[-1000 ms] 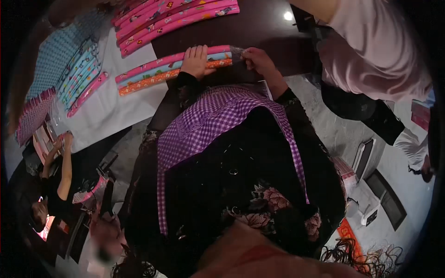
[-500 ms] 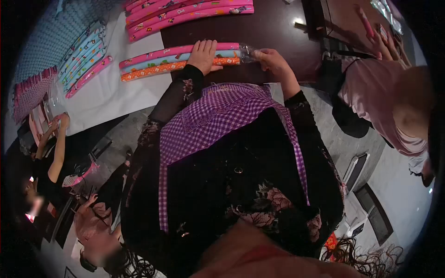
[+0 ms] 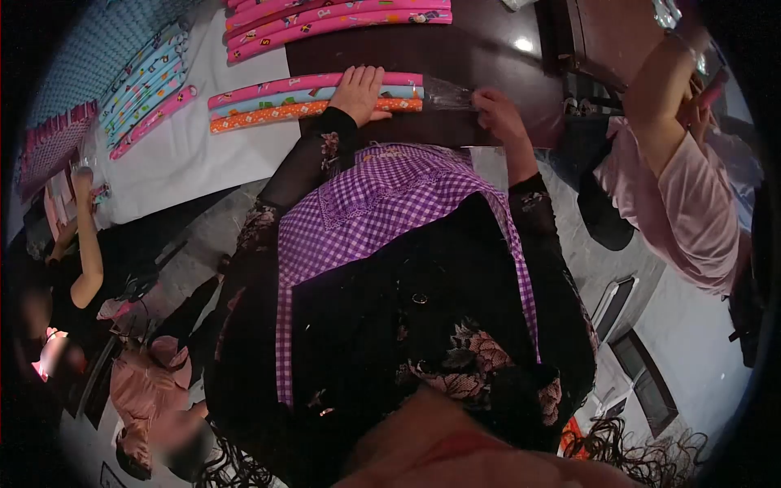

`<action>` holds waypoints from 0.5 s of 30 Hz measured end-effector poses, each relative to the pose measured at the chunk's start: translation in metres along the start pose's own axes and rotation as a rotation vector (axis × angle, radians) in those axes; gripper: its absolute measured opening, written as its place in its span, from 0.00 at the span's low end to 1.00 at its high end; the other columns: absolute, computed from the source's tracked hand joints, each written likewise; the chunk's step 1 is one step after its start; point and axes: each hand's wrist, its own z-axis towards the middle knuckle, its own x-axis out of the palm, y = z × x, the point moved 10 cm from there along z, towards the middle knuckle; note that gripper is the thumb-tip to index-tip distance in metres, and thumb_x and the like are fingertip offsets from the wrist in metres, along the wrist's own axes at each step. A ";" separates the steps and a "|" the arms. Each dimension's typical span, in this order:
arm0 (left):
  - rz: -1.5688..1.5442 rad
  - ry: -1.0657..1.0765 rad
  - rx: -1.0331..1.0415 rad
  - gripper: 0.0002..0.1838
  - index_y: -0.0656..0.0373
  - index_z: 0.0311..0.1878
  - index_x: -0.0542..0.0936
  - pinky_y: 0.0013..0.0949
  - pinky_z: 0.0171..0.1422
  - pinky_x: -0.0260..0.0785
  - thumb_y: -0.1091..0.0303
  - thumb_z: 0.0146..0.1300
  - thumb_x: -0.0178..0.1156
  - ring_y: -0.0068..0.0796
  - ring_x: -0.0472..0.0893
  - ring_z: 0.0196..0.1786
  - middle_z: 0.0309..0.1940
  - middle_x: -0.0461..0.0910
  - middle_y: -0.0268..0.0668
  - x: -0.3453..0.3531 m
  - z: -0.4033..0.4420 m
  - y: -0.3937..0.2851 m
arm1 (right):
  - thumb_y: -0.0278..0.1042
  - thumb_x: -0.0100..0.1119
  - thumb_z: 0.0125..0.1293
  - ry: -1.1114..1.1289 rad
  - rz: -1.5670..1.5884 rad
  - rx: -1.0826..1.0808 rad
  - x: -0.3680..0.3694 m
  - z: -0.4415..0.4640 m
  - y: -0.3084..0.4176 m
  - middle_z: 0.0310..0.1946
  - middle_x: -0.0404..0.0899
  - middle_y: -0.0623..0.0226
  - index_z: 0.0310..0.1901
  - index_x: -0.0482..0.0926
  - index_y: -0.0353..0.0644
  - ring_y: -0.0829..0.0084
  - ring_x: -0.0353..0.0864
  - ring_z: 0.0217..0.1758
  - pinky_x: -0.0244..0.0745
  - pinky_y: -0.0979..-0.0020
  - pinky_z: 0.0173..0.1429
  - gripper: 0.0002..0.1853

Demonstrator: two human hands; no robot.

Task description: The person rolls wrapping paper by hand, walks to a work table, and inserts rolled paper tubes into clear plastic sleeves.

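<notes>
Three long printed rolls lie side by side at the table's near edge: a pink roll (image 3: pixel 260 93), a light blue roll (image 3: pixel 268 105) and an orange roll (image 3: pixel 252 119). Across them rests my left hand (image 3: pixel 356 94), fingers over the top and thumb along the near side, holding them in place. From their right end a clear plastic sleeve (image 3: pixel 450 95) stretches out. My right hand (image 3: pixel 500 116) pinches the sleeve's far end, fingers closed. How far the plastic runs along the rolls is hard to see.
More pink rolls (image 3: pixel 342 23) are stacked beyond on the dark table (image 3: pixel 488 57). On the white cloth (image 3: pixel 171 179) lie several light blue rolls (image 3: pixel 146 85) and another pink roll (image 3: pixel 154 124). Co-workers are at left and right; one person's arm (image 3: pixel 663 89) reaches over at right.
My right hand has moved right and slightly toward me, drawing the plastic sleeve out longer. My left hand stays on the rolls. The co-worker's arm at right has come forward.
</notes>
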 end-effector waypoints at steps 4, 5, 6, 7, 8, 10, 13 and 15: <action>-0.011 0.010 -0.004 0.55 0.66 0.69 0.55 0.48 0.73 0.51 0.33 0.49 0.63 0.46 0.62 0.66 0.63 0.63 0.48 -0.002 0.000 0.000 | 0.39 0.57 0.67 0.014 -0.023 -0.105 -0.056 -0.004 0.022 0.24 0.69 0.75 0.39 0.76 0.41 0.80 0.63 0.21 0.61 0.70 0.26 0.10; -0.004 0.018 -0.007 0.55 0.66 0.69 0.55 0.48 0.73 0.51 0.33 0.49 0.63 0.46 0.62 0.67 0.63 0.63 0.49 -0.002 0.000 0.000 | 0.42 0.57 0.67 -0.053 -0.088 -0.186 -0.063 -0.009 0.036 0.24 0.69 0.75 0.41 0.77 0.39 0.80 0.64 0.22 0.62 0.69 0.27 0.13; 0.004 0.027 -0.013 0.56 0.66 0.69 0.55 0.48 0.73 0.51 0.32 0.49 0.63 0.46 0.62 0.67 0.63 0.62 0.49 0.000 0.001 0.000 | 0.47 0.57 0.66 -0.193 -0.260 -0.168 -0.072 -0.011 0.035 0.28 0.73 0.72 0.49 0.77 0.35 0.78 0.69 0.26 0.65 0.70 0.30 0.21; 0.001 0.028 -0.016 0.56 0.66 0.69 0.55 0.48 0.73 0.51 0.32 0.49 0.63 0.46 0.62 0.67 0.63 0.62 0.49 0.000 0.001 0.000 | 0.49 0.58 0.65 -0.188 -0.269 -0.144 -0.066 -0.009 0.032 0.31 0.76 0.70 0.52 0.76 0.35 0.77 0.71 0.28 0.68 0.70 0.31 0.24; 0.014 0.038 -0.017 0.56 0.66 0.69 0.55 0.48 0.73 0.51 0.31 0.49 0.62 0.46 0.62 0.67 0.63 0.62 0.49 0.000 0.001 0.000 | 0.51 0.59 0.64 -0.183 -0.277 -0.121 -0.043 -0.010 0.034 0.35 0.78 0.68 0.54 0.76 0.34 0.75 0.74 0.30 0.70 0.70 0.33 0.27; 0.031 0.046 -0.029 0.57 0.66 0.69 0.55 0.48 0.73 0.50 0.30 0.49 0.61 0.46 0.61 0.67 0.63 0.62 0.49 0.001 0.001 0.001 | 0.50 0.62 0.63 -0.140 -0.472 -0.113 0.001 -0.004 0.029 0.40 0.80 0.63 0.53 0.76 0.31 0.74 0.77 0.35 0.73 0.71 0.37 0.28; 0.061 0.023 -0.018 0.58 0.67 0.69 0.54 0.48 0.73 0.50 0.29 0.49 0.60 0.46 0.61 0.67 0.63 0.63 0.49 0.001 -0.001 -0.001 | 0.46 0.63 0.61 -0.207 -0.596 -0.318 0.020 0.017 0.015 0.35 0.81 0.62 0.48 0.77 0.30 0.77 0.77 0.34 0.73 0.72 0.36 0.25; 0.055 -0.018 -0.003 0.58 0.68 0.69 0.54 0.48 0.74 0.50 0.29 0.49 0.60 0.46 0.61 0.67 0.63 0.62 0.49 -0.003 -0.002 -0.003 | 0.43 0.63 0.61 -0.192 -0.484 -0.184 0.020 0.015 0.014 0.29 0.80 0.65 0.43 0.79 0.32 0.78 0.77 0.31 0.72 0.72 0.33 0.19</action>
